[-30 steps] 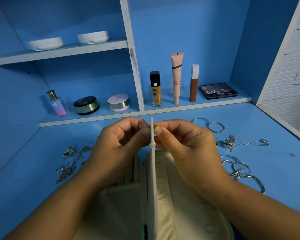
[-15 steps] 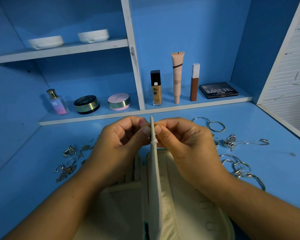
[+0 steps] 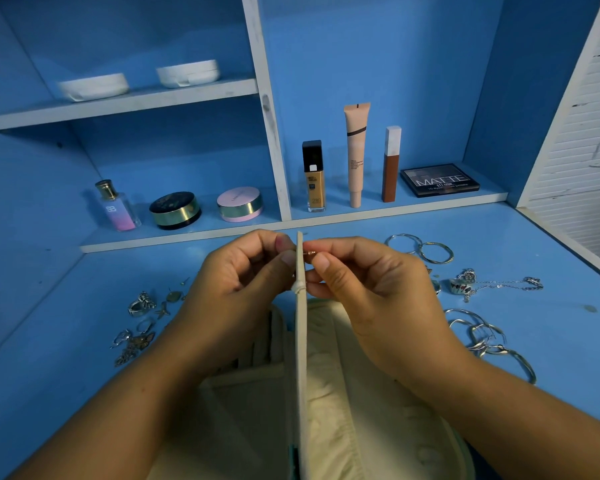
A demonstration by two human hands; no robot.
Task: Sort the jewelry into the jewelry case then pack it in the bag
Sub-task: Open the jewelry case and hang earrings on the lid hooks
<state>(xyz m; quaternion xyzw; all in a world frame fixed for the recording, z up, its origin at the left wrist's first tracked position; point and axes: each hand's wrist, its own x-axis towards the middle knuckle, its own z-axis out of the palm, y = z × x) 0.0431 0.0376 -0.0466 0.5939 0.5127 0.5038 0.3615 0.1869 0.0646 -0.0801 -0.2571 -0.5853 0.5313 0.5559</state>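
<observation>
Cream case (image 3: 361, 403) open on table (image 3: 66, 393), centre flap (image 3: 300, 341) held edge-on. Flap pinched by left hand (image 3: 236, 289); small earring (image 3: 309, 253) pinched against flap by right hand (image 3: 368, 289). Risks: earring slipped from fingertips, lost in case folds; flap buckled if over-squeezed.

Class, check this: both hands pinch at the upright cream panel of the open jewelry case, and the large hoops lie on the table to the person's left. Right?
No. The head view shows the large hoops on the table to the person's right. The rest holds: left hand and right hand pinch at the upright cream panel of the open jewelry case.
</observation>
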